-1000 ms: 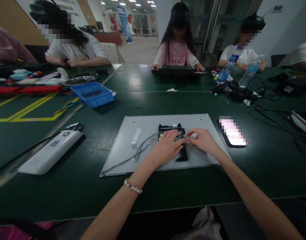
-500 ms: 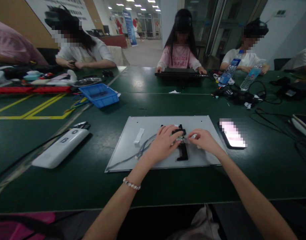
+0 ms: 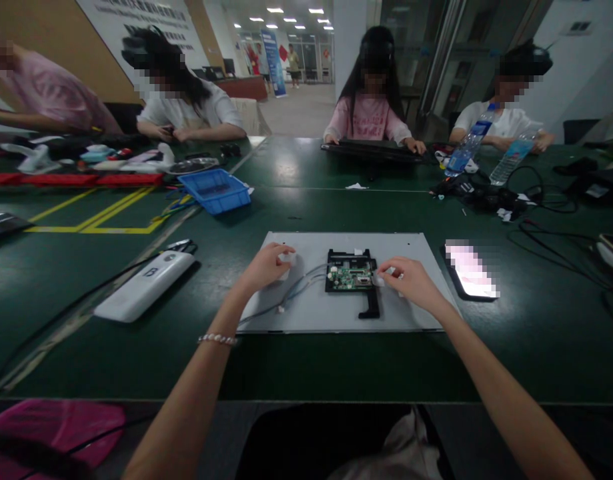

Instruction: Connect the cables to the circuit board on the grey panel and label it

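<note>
A flat light-grey panel (image 3: 306, 320) lies on the table before me. On it is a black plastic bracket (image 3: 370, 307) holding a green circuit board (image 3: 351, 278), with thin grey cables (image 3: 299, 288) running off to the left. My left hand (image 3: 266, 268) is over the panel's left part, fingers curled at a white strip (image 3: 286, 270), partly hidden by them. Beside the board's right edge, my right hand (image 3: 409, 281) pinches a small translucent whitish piece (image 3: 379, 279); its exact kind is unclear.
A lit phone (image 3: 469, 270) lies right of the panel, and a white power bank (image 3: 145, 283) with a cable lies left. Farther back stand a blue tray (image 3: 216, 191) and two water bottles (image 3: 469, 143). Several people sit across the table; one holds a dark flat panel (image 3: 371, 152).
My left hand has moved left from the circuit board to the white strip, uncovering the board. My right hand stays at the board's right side. The view has shifted slightly.
</note>
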`<control>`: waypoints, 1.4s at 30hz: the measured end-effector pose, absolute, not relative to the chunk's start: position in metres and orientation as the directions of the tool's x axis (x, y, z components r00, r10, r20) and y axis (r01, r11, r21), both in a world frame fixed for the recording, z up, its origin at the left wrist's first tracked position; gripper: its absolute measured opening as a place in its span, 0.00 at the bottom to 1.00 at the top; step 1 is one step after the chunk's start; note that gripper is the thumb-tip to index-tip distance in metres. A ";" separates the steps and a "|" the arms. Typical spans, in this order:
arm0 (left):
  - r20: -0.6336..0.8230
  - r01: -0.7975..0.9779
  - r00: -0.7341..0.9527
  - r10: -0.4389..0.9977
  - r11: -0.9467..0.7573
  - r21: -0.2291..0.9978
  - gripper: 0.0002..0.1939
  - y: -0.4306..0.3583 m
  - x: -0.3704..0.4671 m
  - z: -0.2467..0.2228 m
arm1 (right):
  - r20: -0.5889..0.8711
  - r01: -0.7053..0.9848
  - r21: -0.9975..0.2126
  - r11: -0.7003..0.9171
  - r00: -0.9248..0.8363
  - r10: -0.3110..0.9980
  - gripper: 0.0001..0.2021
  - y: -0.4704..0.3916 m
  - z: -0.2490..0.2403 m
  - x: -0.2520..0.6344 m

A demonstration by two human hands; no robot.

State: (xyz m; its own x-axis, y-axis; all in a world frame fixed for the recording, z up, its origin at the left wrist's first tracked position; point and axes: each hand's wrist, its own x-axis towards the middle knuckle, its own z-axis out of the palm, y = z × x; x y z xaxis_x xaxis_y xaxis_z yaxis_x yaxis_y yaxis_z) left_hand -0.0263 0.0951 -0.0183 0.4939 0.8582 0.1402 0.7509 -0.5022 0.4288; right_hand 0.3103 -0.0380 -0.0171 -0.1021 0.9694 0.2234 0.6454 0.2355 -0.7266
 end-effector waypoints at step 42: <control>0.231 0.714 0.028 0.972 -0.181 0.677 0.11 0.011 0.005 -0.014 | 0.335 0.618 -0.287 0.732 -0.651 0.681 0.21 -0.054 0.006 0.220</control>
State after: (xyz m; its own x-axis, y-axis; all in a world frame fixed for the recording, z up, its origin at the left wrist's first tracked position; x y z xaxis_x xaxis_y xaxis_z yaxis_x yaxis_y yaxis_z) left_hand 0.0047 0.0111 -0.0145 0.0276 0.9725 0.2313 0.7138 -0.1812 0.6765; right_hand 0.2202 -0.0539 0.0059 -0.6509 0.6810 0.3355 0.6178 0.7320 -0.2873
